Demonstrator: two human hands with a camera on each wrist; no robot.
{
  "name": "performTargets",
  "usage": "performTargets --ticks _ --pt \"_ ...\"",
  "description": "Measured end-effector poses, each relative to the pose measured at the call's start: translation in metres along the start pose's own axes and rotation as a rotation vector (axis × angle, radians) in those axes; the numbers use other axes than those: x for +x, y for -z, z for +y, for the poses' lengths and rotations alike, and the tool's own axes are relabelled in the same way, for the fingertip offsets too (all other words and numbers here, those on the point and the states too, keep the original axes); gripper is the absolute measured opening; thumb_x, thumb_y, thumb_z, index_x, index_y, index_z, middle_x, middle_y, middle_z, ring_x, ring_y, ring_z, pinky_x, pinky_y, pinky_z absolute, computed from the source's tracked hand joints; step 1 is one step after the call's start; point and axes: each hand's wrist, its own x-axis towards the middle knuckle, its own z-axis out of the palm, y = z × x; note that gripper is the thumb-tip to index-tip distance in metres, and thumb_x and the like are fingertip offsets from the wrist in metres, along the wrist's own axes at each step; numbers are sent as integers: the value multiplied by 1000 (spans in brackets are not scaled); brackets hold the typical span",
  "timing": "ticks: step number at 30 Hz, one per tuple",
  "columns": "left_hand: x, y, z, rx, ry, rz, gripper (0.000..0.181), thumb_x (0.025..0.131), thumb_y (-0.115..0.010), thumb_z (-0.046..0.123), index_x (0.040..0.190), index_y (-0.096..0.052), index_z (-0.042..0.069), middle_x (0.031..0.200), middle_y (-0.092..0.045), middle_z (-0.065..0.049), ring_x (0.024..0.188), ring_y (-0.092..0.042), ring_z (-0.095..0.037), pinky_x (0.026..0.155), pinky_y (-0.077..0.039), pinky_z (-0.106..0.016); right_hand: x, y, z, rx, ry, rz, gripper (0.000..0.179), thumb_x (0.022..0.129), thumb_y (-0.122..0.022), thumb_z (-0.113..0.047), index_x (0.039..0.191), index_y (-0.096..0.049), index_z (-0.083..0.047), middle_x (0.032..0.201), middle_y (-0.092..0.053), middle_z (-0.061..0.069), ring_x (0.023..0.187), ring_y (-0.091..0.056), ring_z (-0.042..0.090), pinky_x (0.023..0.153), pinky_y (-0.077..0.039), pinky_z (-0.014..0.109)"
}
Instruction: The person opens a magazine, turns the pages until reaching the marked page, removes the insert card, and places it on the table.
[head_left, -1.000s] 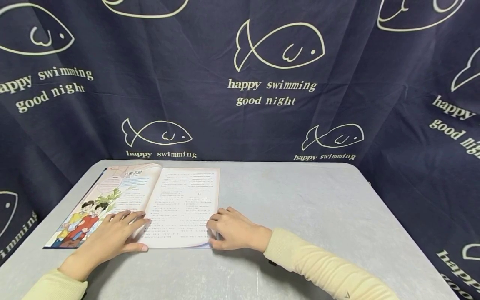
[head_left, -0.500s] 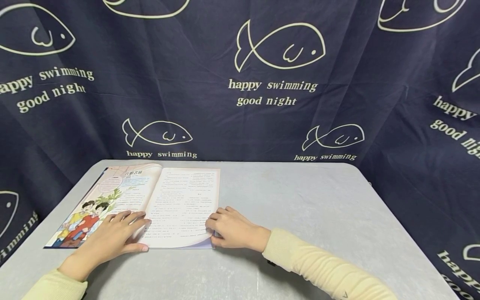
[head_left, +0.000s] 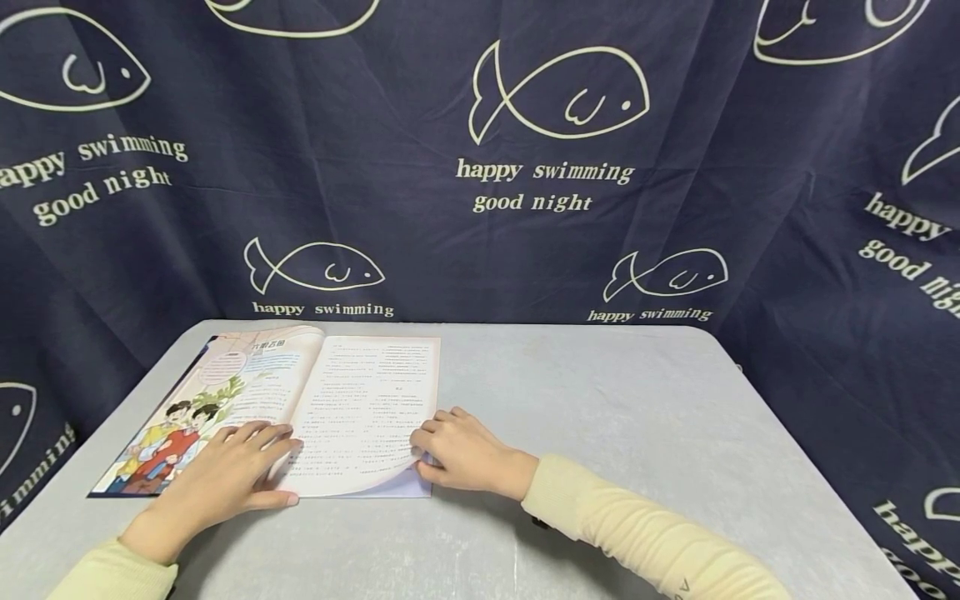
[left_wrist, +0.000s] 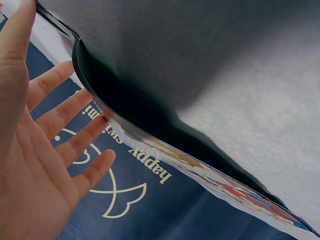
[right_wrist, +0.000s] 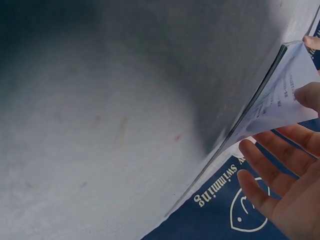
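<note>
An open magazine [head_left: 367, 408] lies on the left part of the table, its left page showing a drawing of two figures and a plant, its right page mostly printed text. My left hand [head_left: 221, 479] rests with spread fingers on the lower left page near the fold; the left wrist view shows its fingers [left_wrist: 60, 112] extended at the magazine's edge. At the lower right corner, my right hand [head_left: 468, 457] pinches the right page [right_wrist: 287, 90] between thumb and fingers. That corner is lifted and curled, and a pale purple page [head_left: 405, 485] shows beneath.
The grey table [head_left: 600, 417] extends right of the magazine and in front of it. A dark blue curtain [head_left: 420, 167] with fish drawings and lettering hangs behind the table and at both sides.
My right hand has moved slightly up and left with the page corner, which curls up further and bares more of the purple page below. The left hand stays nearly still.
</note>
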Motion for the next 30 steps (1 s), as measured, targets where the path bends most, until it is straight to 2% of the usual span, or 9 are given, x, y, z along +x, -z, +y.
performTargets --ticks 15,25,30 --pt "5 6 10 -5 71 -69 74 62 -59 74 110 -63 18 110 -61 -5 97 -57 -33 71 -43 -54 4 1 0 -6 -39 68 24 88 -52 -36 97 -64 -18 87 -65 -9 79 -56 8 68 -38 24" --pt "7 4 13 3 93 -81 74 62 -60 74 109 -63 17 109 -61 -7 97 -57 -35 72 -43 -56 8 1 -1 -35 -86 103 28 89 -49 -40 97 -65 -19 89 -67 -7 80 -57 9 70 -38 25" --pt "6 3 13 -12 85 -62 71 63 -60 73 108 -64 18 109 -61 -5 96 -58 -34 71 -43 -55 7 3 -2 -22 -104 97 29 89 -49 -40 99 -65 -18 92 -67 -6 83 -57 10 72 -39 25"
